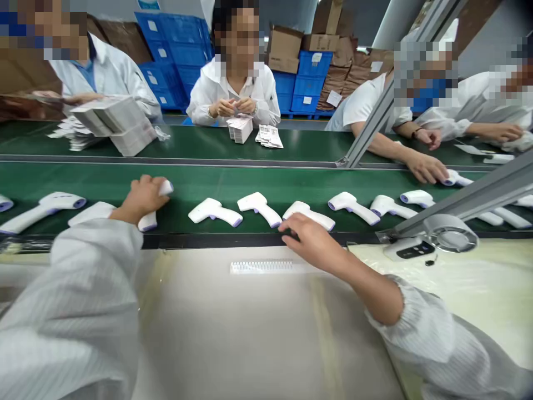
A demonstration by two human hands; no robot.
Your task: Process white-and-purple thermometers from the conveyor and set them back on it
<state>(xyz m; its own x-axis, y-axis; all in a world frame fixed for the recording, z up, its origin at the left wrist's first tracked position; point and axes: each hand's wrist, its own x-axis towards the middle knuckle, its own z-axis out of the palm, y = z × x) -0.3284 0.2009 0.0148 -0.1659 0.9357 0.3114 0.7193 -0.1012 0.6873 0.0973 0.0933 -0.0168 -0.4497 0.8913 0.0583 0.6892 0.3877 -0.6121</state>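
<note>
1. Green belt spans my remote view, carrying a row of white gun-shaped devices trimmed in purple.

2. My left grip, over the left part of the belt, is closed around a white device; the palm hides most of it, leaving one end past the fingers and a purple-tipped end below them.

3. My right grip, at the belt's near edge, is released, its fingers loosely bent beside a second device lying on the belt. From here I cannot tell whether the fingertips touch it.

4. Two more devices lie on the belt between my hands, handles angled toward its near edge.

5. On the near side of the belt, I see a pale table with a clear ruler-like strip near the belt's edge. Beside the right part of that edge is a small white fan.

6. Across the belt, a person in white works with both hands over a stack of leaflets.

7. Over the belt's right part, a co-worker's hand is at another device.
</note>
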